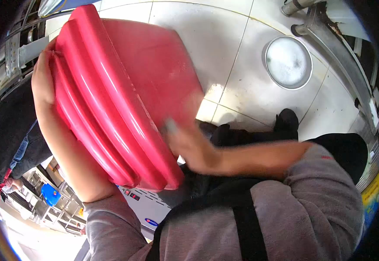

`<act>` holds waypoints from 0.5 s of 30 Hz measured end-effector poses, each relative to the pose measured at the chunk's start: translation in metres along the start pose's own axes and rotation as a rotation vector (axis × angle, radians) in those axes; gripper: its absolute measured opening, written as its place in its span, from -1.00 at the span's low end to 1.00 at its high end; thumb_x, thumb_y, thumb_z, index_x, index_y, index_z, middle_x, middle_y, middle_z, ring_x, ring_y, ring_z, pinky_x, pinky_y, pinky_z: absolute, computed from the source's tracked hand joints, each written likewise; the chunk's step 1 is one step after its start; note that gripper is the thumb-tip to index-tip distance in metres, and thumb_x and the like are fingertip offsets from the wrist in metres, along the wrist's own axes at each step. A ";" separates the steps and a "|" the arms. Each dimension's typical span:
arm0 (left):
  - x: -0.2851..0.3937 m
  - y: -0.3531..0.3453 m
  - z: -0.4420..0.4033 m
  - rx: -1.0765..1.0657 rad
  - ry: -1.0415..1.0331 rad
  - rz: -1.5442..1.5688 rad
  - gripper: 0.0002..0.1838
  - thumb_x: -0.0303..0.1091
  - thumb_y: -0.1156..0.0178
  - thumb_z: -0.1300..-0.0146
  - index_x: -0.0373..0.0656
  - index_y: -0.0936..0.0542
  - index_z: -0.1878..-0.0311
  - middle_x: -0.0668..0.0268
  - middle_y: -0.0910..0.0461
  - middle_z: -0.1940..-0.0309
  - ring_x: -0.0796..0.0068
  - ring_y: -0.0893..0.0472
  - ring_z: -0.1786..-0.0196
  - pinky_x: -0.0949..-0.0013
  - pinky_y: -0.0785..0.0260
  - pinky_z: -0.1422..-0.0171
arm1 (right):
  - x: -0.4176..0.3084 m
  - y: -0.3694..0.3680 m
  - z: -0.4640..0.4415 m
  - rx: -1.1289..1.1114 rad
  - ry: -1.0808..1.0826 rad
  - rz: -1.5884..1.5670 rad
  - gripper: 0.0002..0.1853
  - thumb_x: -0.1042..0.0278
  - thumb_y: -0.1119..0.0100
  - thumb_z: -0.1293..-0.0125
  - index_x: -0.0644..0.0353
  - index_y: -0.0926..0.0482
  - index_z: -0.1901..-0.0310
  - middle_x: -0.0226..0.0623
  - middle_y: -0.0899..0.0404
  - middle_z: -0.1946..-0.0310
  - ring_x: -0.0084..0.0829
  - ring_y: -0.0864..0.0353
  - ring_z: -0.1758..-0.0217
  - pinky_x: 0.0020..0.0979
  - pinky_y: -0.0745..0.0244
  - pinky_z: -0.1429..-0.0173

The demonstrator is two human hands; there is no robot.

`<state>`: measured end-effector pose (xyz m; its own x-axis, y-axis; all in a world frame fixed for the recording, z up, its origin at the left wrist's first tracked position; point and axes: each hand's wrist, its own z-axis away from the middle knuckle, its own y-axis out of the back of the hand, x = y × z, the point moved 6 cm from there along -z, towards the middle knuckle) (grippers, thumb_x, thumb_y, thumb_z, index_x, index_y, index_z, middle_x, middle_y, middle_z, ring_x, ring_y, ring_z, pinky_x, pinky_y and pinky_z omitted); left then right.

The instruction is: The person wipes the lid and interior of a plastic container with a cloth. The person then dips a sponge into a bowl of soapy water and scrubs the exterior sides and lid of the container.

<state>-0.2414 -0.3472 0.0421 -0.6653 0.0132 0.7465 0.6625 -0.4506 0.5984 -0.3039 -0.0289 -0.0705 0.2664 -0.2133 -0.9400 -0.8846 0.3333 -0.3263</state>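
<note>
A large red plastic tub [150,56] with a thick ridged rim is tilted on its side in front of me. My left hand [44,80] grips the far edge of the rim, its fingers wrapped round it, and my left forearm lies along the rim. Close against the tub's outer wall, my right hand [191,145] is bent and blurred by motion. Something small and greyish shows at its fingertips, too smeared to make out. On the tiled floor sits a round metal bowl [288,62] with white, foamy contents.
A metal frame [328,43] with legs stands at the right. Another person in dark clothes [11,126] is at the left. Lower left are metal shelves with a blue item [50,194] and a grey appliance [146,209]. White floor tiles [207,35] lie beyond the tub.
</note>
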 end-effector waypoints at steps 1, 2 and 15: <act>0.001 -0.002 -0.001 0.008 -0.012 0.005 -0.49 -0.16 0.27 -0.42 -0.15 -0.52 -0.24 0.20 -0.58 -0.07 0.40 -0.56 -0.07 0.34 -0.35 -0.25 | -0.002 -0.002 0.027 0.032 0.195 -0.022 -0.76 0.48 0.07 -0.35 0.20 -0.54 0.02 0.11 -0.53 0.06 0.04 -0.56 -0.03 -0.03 -0.34 -0.06; 0.002 -0.003 -0.001 0.024 -0.022 -0.011 -0.49 -0.16 0.26 -0.41 -0.15 -0.51 -0.24 0.18 -0.59 -0.06 0.38 -0.56 -0.06 0.34 -0.35 -0.25 | 0.009 -0.005 0.018 -0.127 0.093 -0.005 -0.76 0.52 0.02 -0.30 0.21 -0.55 0.03 0.09 -0.53 0.06 0.04 -0.56 -0.02 -0.03 -0.35 -0.07; 0.021 0.012 0.012 0.248 -0.158 -0.801 -0.47 0.03 0.27 -0.38 0.12 -0.50 -0.26 0.16 -0.51 -0.19 0.09 -0.44 -0.28 0.05 -0.22 -0.39 | 0.012 0.013 0.046 -0.542 -0.082 0.513 -0.44 0.72 0.10 -0.15 0.03 -0.57 -0.16 -0.10 -0.46 -0.20 -0.11 -0.45 -0.23 -0.21 -0.29 -0.35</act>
<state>-0.2436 -0.3412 0.0685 -0.9218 0.3768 0.0914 0.0809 -0.0437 0.9958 -0.2944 0.0148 -0.0901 -0.2208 -0.0770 -0.9723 -0.9645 -0.1310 0.2294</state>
